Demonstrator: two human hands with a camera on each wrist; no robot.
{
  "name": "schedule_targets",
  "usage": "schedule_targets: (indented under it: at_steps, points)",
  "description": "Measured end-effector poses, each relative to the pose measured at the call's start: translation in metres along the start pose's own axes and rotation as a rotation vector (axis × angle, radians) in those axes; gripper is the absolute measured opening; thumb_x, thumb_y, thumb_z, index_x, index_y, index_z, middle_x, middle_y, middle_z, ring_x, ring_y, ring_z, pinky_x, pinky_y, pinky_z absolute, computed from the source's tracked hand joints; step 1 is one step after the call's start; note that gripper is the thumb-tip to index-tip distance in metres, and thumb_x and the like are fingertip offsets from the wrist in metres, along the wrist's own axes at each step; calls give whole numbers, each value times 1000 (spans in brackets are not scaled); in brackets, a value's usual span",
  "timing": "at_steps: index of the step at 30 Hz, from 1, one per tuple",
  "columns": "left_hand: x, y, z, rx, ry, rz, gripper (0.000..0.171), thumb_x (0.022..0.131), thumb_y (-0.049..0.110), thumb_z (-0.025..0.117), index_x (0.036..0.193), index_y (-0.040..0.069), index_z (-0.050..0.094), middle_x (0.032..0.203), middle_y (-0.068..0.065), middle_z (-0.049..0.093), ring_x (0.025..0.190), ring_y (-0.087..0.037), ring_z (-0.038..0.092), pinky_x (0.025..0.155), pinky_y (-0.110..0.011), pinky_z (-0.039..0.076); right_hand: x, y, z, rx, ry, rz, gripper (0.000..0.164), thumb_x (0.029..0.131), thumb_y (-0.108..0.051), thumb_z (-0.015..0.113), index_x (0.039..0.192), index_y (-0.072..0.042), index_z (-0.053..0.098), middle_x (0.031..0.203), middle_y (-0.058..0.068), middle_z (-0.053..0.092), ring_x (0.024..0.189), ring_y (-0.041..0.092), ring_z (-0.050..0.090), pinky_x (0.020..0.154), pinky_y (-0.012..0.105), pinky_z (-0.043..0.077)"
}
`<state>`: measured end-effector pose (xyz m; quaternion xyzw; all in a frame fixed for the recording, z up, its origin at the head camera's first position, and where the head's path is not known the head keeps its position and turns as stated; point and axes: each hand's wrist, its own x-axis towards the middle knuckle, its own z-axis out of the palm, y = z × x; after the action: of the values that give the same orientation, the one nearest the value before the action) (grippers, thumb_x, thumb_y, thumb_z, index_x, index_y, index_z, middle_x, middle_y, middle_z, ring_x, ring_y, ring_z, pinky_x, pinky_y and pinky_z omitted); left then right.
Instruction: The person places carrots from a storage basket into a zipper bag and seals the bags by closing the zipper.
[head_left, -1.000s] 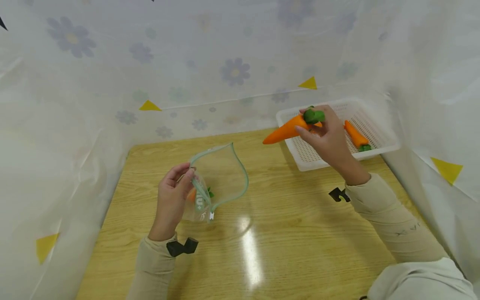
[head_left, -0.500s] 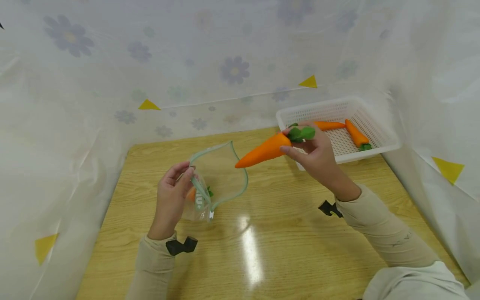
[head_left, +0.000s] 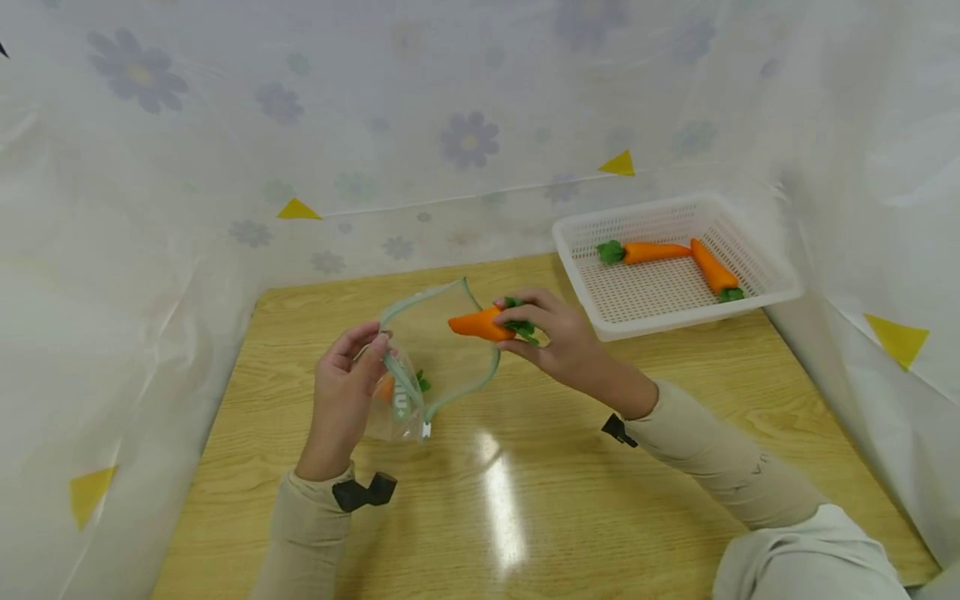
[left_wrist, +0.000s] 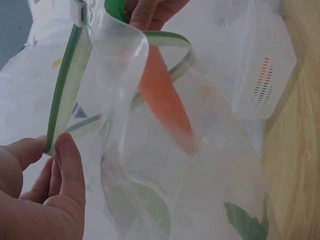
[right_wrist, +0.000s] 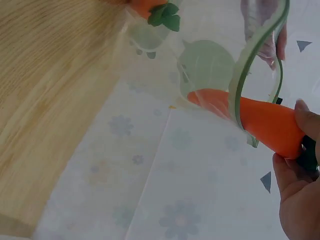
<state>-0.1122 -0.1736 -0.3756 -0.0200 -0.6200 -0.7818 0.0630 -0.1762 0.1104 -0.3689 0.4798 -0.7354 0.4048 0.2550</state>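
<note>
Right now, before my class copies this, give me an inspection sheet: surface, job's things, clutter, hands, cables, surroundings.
Surface: light wood-grain table.
Job's things: clear plastic zip bag, green-edged mouth open, orange leafy-topped carrot inside; second carrot, also orange, tip inside mouth; white perforated plastic basket holding two more carrots.
Clutter: nothing seen.
Hands: left hand pinches the bag's rim; right hand grips the second carrot's leafy end.
Cables: nothing seen.
Surroundings: pale flower-printed sheeting, yellow triangles.
</note>
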Motion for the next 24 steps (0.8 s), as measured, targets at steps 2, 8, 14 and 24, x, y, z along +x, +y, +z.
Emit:
schedule_targets:
  at_steps: [2, 8, 14, 24]
  points:
    - [-1, 0, 0, -9, -5, 4, 34, 92, 15, 60, 122, 1, 53, 117, -13, 56, 91, -13, 61, 77, -24, 53, -1, 1, 3, -36, -43, -25, 36, 73, -5, 78, 106, -2, 64, 113, 13, 54, 104, 22, 56, 84, 21, 49]
    - [-2, 0, -3, 1, 4, 12, 33, 92, 15, 60, 121, 1, 54, 117, -13, 55, 94, -15, 60, 78, -24, 52, -1, 1, 4, -125, -116, -27, 37, 76, -11, 78, 109, -3, 64, 113, 12, 53, 97, 18, 57, 79, 21, 50]
    - [-1, 0, -2, 0, -3, 13, 34, 91, 15, 61, 121, 1, 54, 122, -19, 51, 97, -16, 60, 80, -25, 52, 0, -2, 3, -188, -201, -82, 40, 75, -8, 78, 113, -3, 63, 117, 12, 52, 97, 19, 54, 74, 24, 50]
    - [-2, 0, 2, -25, -17, 18, 33, 92, 13, 60, 121, 0, 53, 119, -18, 53, 92, -14, 61, 81, -26, 52, 3, -4, 11, -173, -340, -121, 34, 84, -12, 70, 116, -2, 62, 123, 12, 50, 91, 13, 54, 72, 19, 48]
